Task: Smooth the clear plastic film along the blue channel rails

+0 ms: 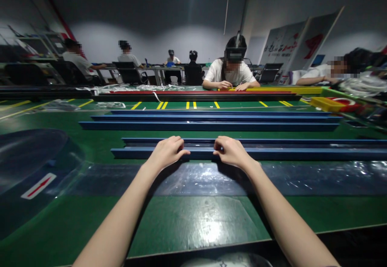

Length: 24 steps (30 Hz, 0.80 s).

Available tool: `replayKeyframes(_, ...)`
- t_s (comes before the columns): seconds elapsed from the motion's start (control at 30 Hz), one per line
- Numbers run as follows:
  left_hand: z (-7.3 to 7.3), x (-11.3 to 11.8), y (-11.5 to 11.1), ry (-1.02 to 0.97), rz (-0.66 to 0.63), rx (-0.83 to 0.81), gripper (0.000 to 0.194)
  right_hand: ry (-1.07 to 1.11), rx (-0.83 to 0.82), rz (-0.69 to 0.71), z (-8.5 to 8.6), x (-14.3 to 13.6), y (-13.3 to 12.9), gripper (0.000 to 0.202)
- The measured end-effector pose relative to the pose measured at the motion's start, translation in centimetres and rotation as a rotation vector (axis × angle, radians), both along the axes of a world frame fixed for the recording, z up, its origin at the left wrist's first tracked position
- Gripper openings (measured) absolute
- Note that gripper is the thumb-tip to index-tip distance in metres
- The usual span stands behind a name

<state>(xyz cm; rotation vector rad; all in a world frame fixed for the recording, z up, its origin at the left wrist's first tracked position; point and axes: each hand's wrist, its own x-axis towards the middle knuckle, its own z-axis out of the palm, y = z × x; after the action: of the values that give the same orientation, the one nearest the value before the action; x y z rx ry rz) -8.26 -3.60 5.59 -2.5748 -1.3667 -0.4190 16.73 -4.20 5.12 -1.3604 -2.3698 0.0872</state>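
A long blue channel strip [290, 153] lies across the green table in front of me. My left hand [169, 151] is closed around it left of centre, fingers over the far edge and thumb on the near side. A short span to the right, my right hand [232, 150] grips the same strip in a like way, fingers curled. Both hands hide parts of the strip. Just nearer to me, a flat band of clear plastic film [205, 180] runs parallel to it. The film reaches a large clear roll [27, 150] at the left, which bears a red arrow label [38, 186].
More blue strips [208, 126] lie parallel beyond my hands. Behind them are dark and red strips [193, 96] and yellow ones [272, 90]. A yellow tray [326, 104] stands at the right. A co-worker [231, 67] bends over the table's far side; other people sit farther back.
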Motion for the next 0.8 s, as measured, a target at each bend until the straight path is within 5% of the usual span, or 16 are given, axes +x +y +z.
replayKeyframes(0.43,-0.2,0.1,-0.2,-0.021,-0.002,0.011,0.031,-0.012,0.036,0.088,-0.3,-1.1,-0.3,0.018)
replayKeyframes(0.8,-0.2,0.3,-0.5,-0.044,0.036,-0.019,0.03,0.022,0.066,0.127,-1.1,-2.4,-0.3,0.005)
